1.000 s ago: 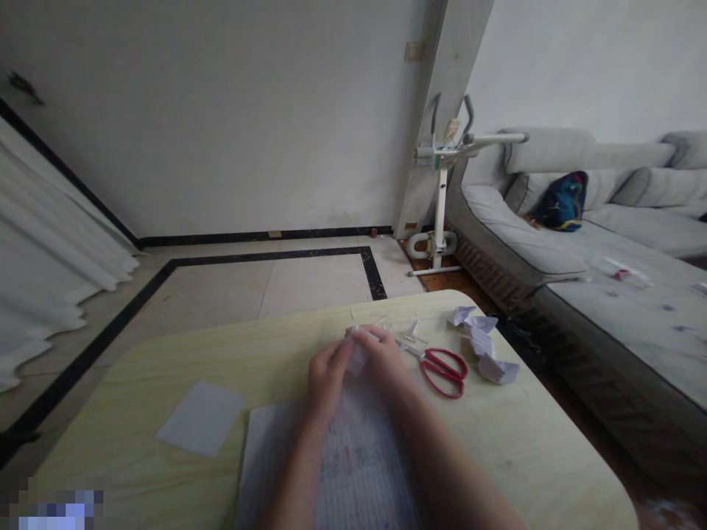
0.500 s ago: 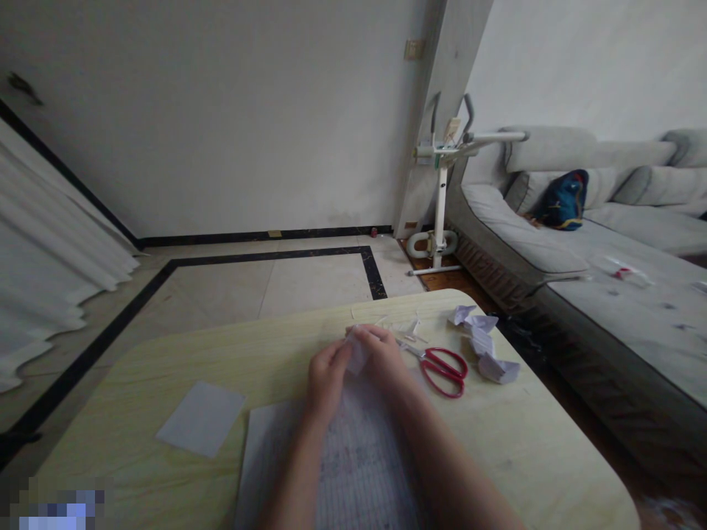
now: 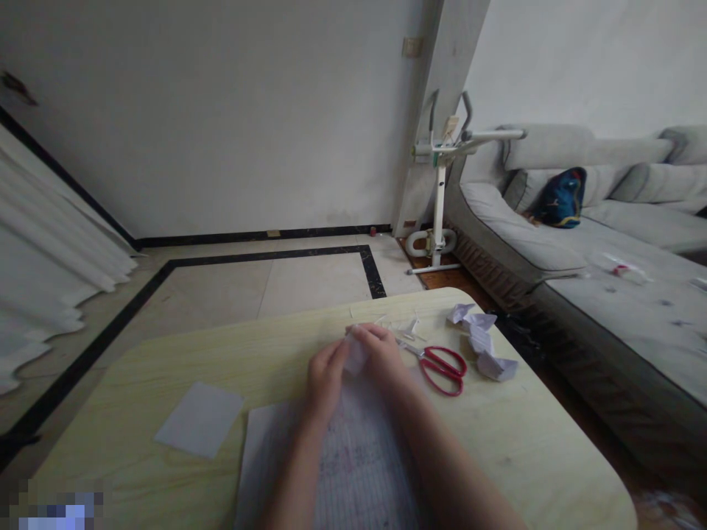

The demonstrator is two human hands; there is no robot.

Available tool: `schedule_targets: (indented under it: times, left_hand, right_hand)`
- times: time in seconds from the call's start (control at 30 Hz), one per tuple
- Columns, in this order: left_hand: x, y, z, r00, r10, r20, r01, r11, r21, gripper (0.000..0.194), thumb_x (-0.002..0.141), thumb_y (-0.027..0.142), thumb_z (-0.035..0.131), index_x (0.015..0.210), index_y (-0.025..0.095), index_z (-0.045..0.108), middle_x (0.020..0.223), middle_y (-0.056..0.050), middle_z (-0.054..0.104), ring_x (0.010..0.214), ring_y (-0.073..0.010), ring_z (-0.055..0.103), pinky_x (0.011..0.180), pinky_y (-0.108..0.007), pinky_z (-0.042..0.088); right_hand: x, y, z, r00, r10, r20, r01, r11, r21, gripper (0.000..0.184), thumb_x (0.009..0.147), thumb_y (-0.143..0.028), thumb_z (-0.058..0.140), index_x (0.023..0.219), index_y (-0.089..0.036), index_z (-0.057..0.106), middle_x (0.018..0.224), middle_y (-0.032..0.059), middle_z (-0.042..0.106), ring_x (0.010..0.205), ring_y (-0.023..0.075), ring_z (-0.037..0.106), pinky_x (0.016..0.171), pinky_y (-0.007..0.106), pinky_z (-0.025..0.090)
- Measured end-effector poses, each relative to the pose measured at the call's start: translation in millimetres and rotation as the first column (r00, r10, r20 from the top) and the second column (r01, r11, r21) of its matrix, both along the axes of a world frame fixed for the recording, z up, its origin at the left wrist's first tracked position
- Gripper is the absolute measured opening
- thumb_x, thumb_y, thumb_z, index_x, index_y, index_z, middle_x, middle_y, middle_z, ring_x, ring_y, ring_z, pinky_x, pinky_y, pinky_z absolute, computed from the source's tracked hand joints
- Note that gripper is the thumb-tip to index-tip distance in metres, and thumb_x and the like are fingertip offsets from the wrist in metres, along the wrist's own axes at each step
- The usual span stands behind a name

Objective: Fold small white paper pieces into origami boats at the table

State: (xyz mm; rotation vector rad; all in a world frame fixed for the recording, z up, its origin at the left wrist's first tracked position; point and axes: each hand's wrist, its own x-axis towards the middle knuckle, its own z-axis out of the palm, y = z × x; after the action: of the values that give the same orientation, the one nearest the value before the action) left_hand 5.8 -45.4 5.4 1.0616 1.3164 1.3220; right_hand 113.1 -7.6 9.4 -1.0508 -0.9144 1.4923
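Observation:
Between my hands is a small piece of white paper (image 3: 356,358), partly hidden by the fingers. My left hand (image 3: 325,375) pinches its left side, and my right hand (image 3: 381,353) grips the top and right side. Under my forearms lies a lined sheet of paper (image 3: 353,464) with writing on it. Red-handled scissors (image 3: 442,370) rest just right of my right hand, blades pointing toward it. Thin paper scraps (image 3: 409,328) are scattered beyond the right hand. A flat square of white paper (image 3: 199,418) lies to the left.
Several folded paper pieces (image 3: 482,340) sit along the right edge of the pale wooden table (image 3: 552,442). Past that edge stands a grey sofa (image 3: 635,294) with a blue bag (image 3: 563,197) on it. White exercise equipment (image 3: 439,206) is by the wall.
Almost nothing differs. The whole view has shifted very slightly, and both hands keep the same hold on the small paper.

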Motion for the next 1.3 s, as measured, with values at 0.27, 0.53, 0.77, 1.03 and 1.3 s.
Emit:
schedule_targets:
  times: [0.27, 0.53, 0.77, 1.03, 1.3]
  left_hand:
    - [-0.2, -0.3, 0.1, 1.000, 0.005, -0.008, -0.005, 1.000, 0.004, 0.032, 0.076, 0.042, 0.062, 0.083, 0.012, 0.071, 0.077, -0.004, 0.069, 0.073, -0.0194, 0.060, 0.065, -0.024, 0.044]
    - [-0.1, 0.4, 0.4, 0.998, 0.023, -0.059, -0.022, 0.999, 0.033, 0.025, 0.077, 0.036, 0.060, 0.077, 0.014, 0.072, 0.076, -0.003, 0.070, 0.075, -0.0200, 0.061, 0.067, -0.025, 0.045]
    - [-0.1, 0.3, -1.0, 0.998, -0.006, -0.065, 0.007, 1.000, 0.020, 0.026, 0.077, 0.037, 0.061, 0.080, 0.014, 0.073, 0.077, -0.003, 0.070, 0.074, -0.0197, 0.061, 0.066, -0.025, 0.045]
    - [-0.7, 0.5, -0.2, 0.999, -0.004, -0.047, 0.005, 1.000, 0.019, 0.025, 0.076, 0.036, 0.061, 0.080, 0.014, 0.073, 0.077, -0.004, 0.070, 0.072, -0.0191, 0.060, 0.065, -0.025, 0.045]
    - [-0.4, 0.7, -3.6, 1.000, 0.003, 0.009, -0.003, 1.000, -0.007, 0.030, 0.077, 0.041, 0.061, 0.080, 0.014, 0.073, 0.075, -0.003, 0.070, 0.070, -0.0179, 0.061, 0.064, -0.024, 0.045]
  right_hand:
    - [-0.3, 0.7, -2.8, 0.999, 0.007, -0.051, -0.008, 1.000, -0.017, 0.020, 0.063, -0.035, 0.074, 0.069, -0.016, 0.073, 0.059, 0.0006, 0.063, 0.053, 0.0129, 0.052, 0.052, 0.024, 0.038]
    - [-0.9, 2.8, -2.5, 0.997, -0.052, -0.058, 0.055, 0.998, 0.040, 0.012, 0.062, -0.031, 0.072, 0.064, -0.019, 0.070, 0.064, 0.0007, 0.064, 0.063, 0.0147, 0.054, 0.059, 0.025, 0.040]
    - [0.4, 2.0, -0.9, 0.996, -0.061, -0.064, 0.063, 0.998, 0.024, 0.012, 0.062, -0.026, 0.069, 0.056, -0.018, 0.062, 0.054, -0.0037, 0.055, 0.053, 0.0115, 0.047, 0.054, 0.024, 0.036]
    - [-1.2, 2.4, -1.0, 0.995, -0.090, -0.044, 0.091, 0.996, 0.022, 0.014, 0.061, -0.030, 0.071, 0.058, -0.018, 0.065, 0.054, -0.0030, 0.057, 0.053, 0.0118, 0.048, 0.054, 0.025, 0.036]
    - [-1.2, 1.6, -2.3, 0.995, -0.093, 0.021, 0.091, 0.994, 0.063, 0.016, 0.065, -0.034, 0.070, 0.064, -0.018, 0.068, 0.059, -0.0019, 0.060, 0.057, 0.0131, 0.051, 0.056, 0.025, 0.038]
